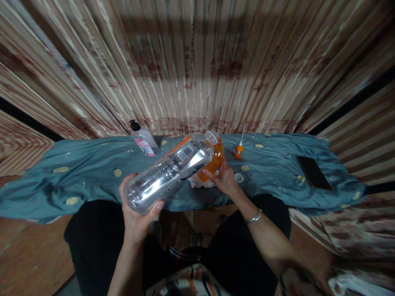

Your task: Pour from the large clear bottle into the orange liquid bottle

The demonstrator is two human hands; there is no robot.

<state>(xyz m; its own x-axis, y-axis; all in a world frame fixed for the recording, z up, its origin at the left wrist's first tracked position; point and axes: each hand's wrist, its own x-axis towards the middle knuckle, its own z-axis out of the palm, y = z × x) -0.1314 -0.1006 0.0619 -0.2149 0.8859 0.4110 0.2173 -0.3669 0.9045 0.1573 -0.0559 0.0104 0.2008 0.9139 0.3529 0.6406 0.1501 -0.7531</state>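
My left hand [137,213] is wrapped round the base of a large clear plastic bottle [166,174] with a printed label. The bottle is tilted, its neck up and to the right, over the mouth of an orange translucent bottle [217,154]. Whether the two rims touch I cannot tell. Around the lower side of the orange bottle my right hand [225,179] is closed. A crumpled white tissue [197,181] lies beneath it. Just right of that hand, a small white cap [238,177] rests on the cloth.
An orange pump head [238,150] with its tube upward stands at the back right. A clear bottle with a black pump [146,142] is at the back left. Far right lies a black phone [314,172]. The teal cloth [101,172] covers the narrow table, with striped curtains behind.
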